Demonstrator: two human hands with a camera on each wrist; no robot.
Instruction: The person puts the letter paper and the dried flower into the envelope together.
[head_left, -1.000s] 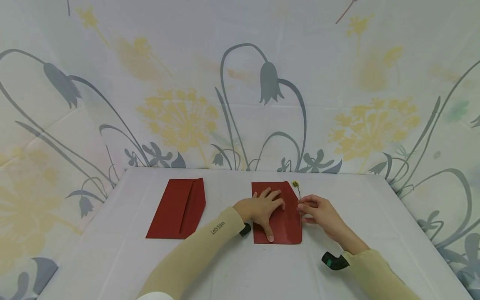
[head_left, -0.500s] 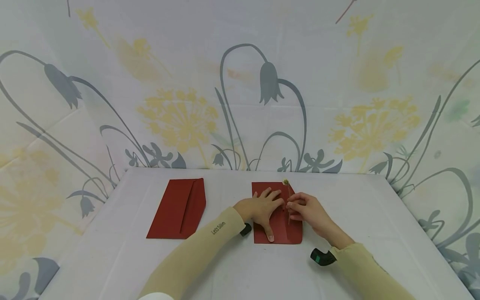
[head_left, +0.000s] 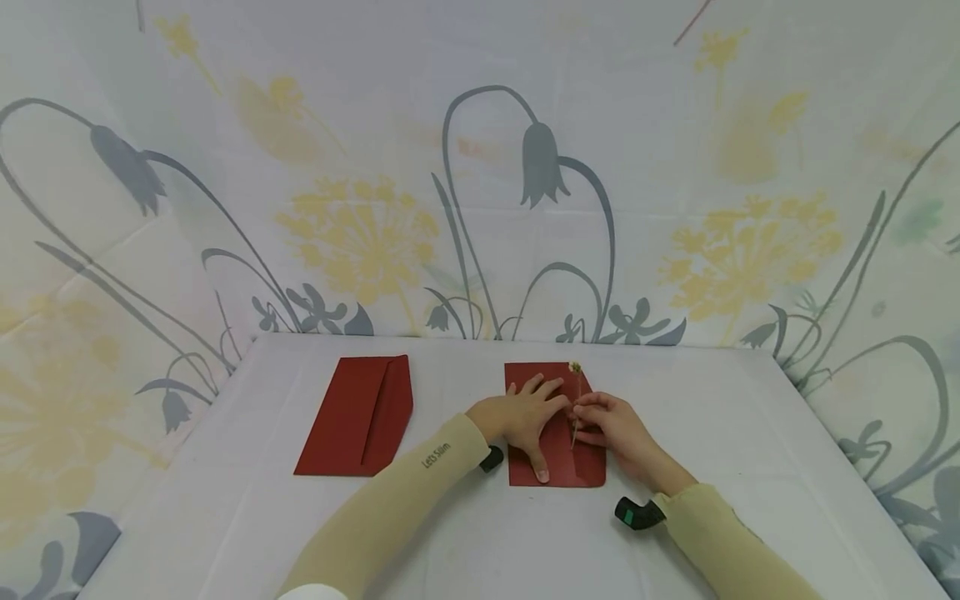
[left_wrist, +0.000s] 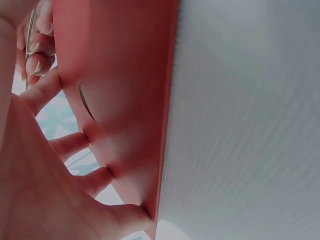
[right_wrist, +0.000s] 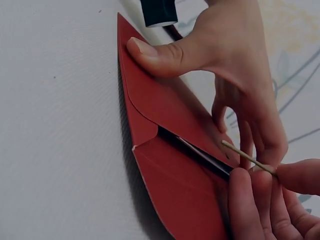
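A red envelope (head_left: pixel 558 468) lies on the white table with its flap spread to the right. My left hand (head_left: pixel 527 417) rests on it with fingers spread, pressing it down. In the right wrist view the envelope's mouth (right_wrist: pixel 195 154) gapes slightly beside that hand. My right hand (head_left: pixel 621 432) pinches the thin stem of a small yellow flower (head_left: pixel 575 367) between thumb and fingers. The stem end (right_wrist: pixel 235 149) hovers over the envelope near its mouth; I cannot tell whether it touches the paper. Only part of the stem (left_wrist: pixel 30 35) shows in the left wrist view.
A second red envelope (head_left: pixel 341 421) lies to the left on the table, its flap also spread to the right. Black wrist cameras (head_left: pixel 637 514) sit under both forearms. A flower-printed cloth (head_left: pixel 480 208) hangs behind the table.
My right hand has moved left with the flower, from beside the envelope's right edge to over its flap and mouth. My left hand has stayed in place on the envelope.
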